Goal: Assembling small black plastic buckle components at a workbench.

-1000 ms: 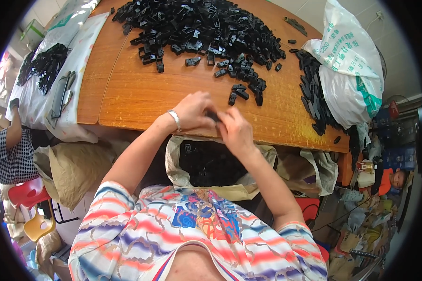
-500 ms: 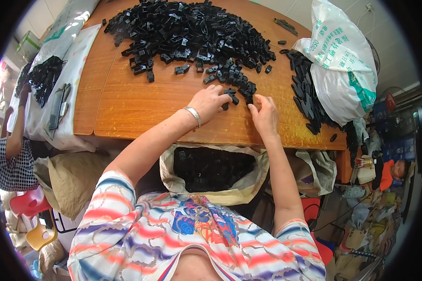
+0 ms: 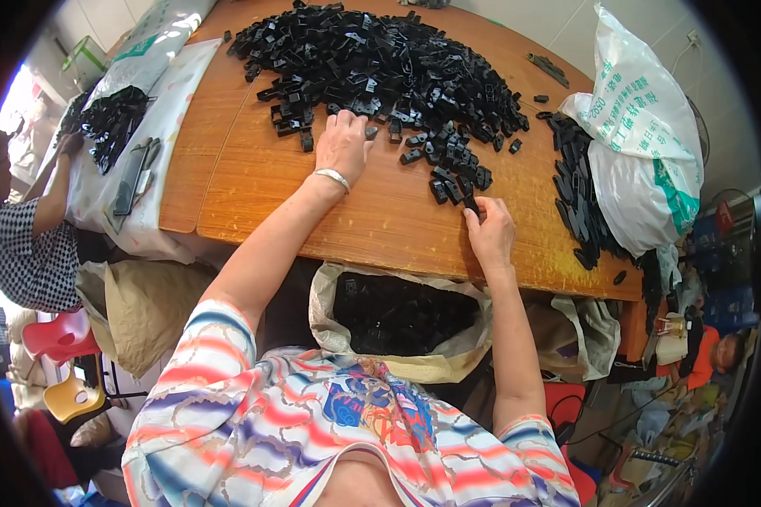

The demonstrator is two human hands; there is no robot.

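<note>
A large heap of small black plastic parts [image 3: 380, 72] covers the far middle of the wooden table [image 3: 313, 211]. At its near edge my left hand [image 3: 344, 150] lies palm down, fingers bent round a black plastic part [image 3: 370, 133] that shows beside the thumb; the fingertips are partly hidden. Farther right and nearer to me, my right hand [image 3: 492, 230] pinches a dark part [image 3: 472, 204] between thumb and fingers. It is at the near end of a loose string of parts [image 3: 448, 160] trailing from the heap.
Long black pieces [image 3: 573, 182] lie at right beside a white plastic sack [image 3: 643, 152]. Below the table edge, an open sack [image 3: 402, 313] holds more black parts. At left, another person [image 3: 30, 245] works by a black bundle [image 3: 114, 122] on a white-covered table.
My left hand has moved away from my right, left and farther off to the heap's edge. My right hand stays at the end of the string of parts. The whole view has shifted slightly.
</note>
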